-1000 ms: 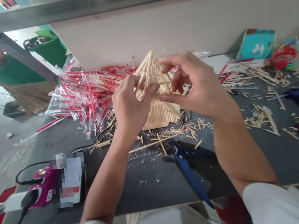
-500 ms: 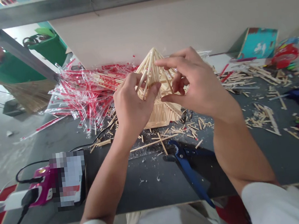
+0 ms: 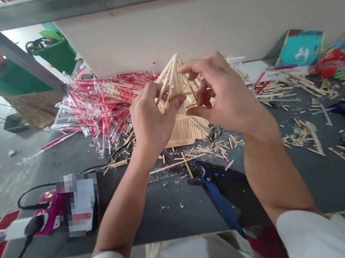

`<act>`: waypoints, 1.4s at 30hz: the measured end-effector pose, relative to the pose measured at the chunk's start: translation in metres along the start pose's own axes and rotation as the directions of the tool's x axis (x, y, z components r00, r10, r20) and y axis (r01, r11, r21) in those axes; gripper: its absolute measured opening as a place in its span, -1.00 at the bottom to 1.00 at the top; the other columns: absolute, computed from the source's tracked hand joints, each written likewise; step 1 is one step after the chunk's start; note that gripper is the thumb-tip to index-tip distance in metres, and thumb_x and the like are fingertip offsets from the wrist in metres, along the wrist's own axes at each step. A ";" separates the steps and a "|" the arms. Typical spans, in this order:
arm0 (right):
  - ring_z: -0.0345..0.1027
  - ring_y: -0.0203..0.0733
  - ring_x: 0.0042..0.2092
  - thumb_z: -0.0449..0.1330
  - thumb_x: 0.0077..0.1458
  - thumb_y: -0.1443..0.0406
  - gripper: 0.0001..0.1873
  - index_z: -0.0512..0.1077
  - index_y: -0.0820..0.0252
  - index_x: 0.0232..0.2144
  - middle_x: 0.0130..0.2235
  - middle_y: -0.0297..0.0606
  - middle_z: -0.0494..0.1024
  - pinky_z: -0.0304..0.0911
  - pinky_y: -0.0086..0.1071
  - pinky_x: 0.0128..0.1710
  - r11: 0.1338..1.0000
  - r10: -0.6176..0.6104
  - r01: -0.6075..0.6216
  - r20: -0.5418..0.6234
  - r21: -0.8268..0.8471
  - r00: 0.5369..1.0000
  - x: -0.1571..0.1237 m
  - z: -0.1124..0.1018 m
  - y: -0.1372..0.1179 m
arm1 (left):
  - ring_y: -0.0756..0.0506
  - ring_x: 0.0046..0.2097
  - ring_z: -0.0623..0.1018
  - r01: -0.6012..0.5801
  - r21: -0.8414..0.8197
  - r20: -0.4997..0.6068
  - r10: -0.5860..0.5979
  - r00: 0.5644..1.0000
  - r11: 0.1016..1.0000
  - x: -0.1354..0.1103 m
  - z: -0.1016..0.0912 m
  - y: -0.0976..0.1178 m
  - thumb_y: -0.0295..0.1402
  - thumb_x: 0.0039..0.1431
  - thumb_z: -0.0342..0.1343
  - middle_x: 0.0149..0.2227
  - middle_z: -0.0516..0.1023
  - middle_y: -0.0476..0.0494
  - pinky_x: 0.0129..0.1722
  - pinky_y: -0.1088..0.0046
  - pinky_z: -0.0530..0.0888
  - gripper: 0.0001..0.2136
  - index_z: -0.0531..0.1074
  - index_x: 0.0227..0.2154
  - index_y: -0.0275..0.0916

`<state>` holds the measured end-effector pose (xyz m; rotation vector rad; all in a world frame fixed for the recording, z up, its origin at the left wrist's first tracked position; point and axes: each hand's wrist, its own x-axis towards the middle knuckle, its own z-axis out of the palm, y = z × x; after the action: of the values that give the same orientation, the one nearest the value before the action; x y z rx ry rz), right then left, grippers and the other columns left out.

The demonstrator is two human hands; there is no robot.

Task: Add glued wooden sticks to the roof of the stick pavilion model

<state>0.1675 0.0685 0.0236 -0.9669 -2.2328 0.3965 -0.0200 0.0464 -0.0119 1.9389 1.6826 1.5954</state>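
Note:
A pyramid-shaped frame of pale wooden sticks (image 3: 175, 77) is held up in front of me, its peak pointing upward. My left hand (image 3: 153, 110) is closed on its left side, with the thumb pressed across the near sticks. On the right side, my right hand (image 3: 219, 93) has its fingers curled at the frame, the index fingertip close to the upper sticks and the thumb lower down. Exact contact of the right fingertips is partly hidden. Below and behind the hands rests a stick-built base (image 3: 182, 132) with rows of sticks laid side by side.
Blue-handled cutters (image 3: 218, 198) lie on the dark table (image 3: 170, 223). At left are a phone (image 3: 83, 204), a purple power strip (image 3: 50, 211) and a heap of red-and-clear wrappers (image 3: 96, 108). Stick offcuts (image 3: 303, 138) litter the right, before a teal box (image 3: 301, 47).
Almost nothing differs. Both hands keep their places at the stick frame, with only a very slight shift of the right fingers and of the view.

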 end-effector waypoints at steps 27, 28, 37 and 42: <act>0.34 -0.31 -0.38 0.35 -0.03 0.44 -0.27 0.24 -0.09 0.15 0.09 -0.24 0.26 0.42 -0.20 -0.27 1.000 -0.002 0.001 0.020 0.031 1.000 0.004 0.000 0.001 | -0.04 -0.38 0.46 0.006 -0.006 0.001 -0.006 1.000 1.000 0.002 0.001 0.003 -0.32 0.09 0.38 -0.41 0.51 -0.01 -0.36 0.35 0.43 -0.82 0.50 -0.29 -0.13; 0.34 -0.30 -0.38 0.35 -0.01 0.43 -0.28 0.23 -0.09 0.15 0.09 -0.23 0.27 0.43 -0.19 -0.25 1.000 0.004 -0.004 0.023 0.025 1.000 0.004 0.000 0.000 | -0.03 -0.39 0.45 0.009 -0.010 0.000 -0.009 1.000 1.000 0.002 0.001 0.003 -0.32 0.08 0.38 -0.40 0.51 -0.01 -0.36 0.35 0.43 -0.82 0.49 -0.30 -0.13; 0.32 -0.34 -0.39 0.39 -0.10 0.56 -0.20 0.26 -0.01 0.15 0.08 -0.22 0.27 0.45 -0.23 -0.26 0.999 -0.006 0.006 0.002 0.038 1.000 0.003 0.000 -0.002 | 0.00 -0.43 0.38 0.041 -0.031 0.030 -0.040 0.999 0.999 0.004 0.000 0.003 -0.32 0.06 0.40 -0.41 0.48 0.01 -0.38 0.35 0.38 -0.80 0.47 -0.32 -0.13; 0.34 -0.31 -0.37 0.38 0.01 0.45 -0.26 0.24 -0.12 0.17 0.09 -0.25 0.29 0.45 -0.20 -0.23 1.000 0.011 -0.012 0.001 0.021 1.000 0.002 0.001 -0.001 | -0.03 -0.39 0.41 0.045 -0.021 0.027 -0.045 0.999 0.999 0.004 0.000 0.004 -0.34 0.06 0.41 -0.41 0.47 0.00 -0.34 0.34 0.39 -0.78 0.47 -0.31 -0.14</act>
<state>0.1650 0.0696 0.0241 -0.9692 -2.2202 0.4244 -0.0182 0.0479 -0.0068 1.8898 1.6794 1.5584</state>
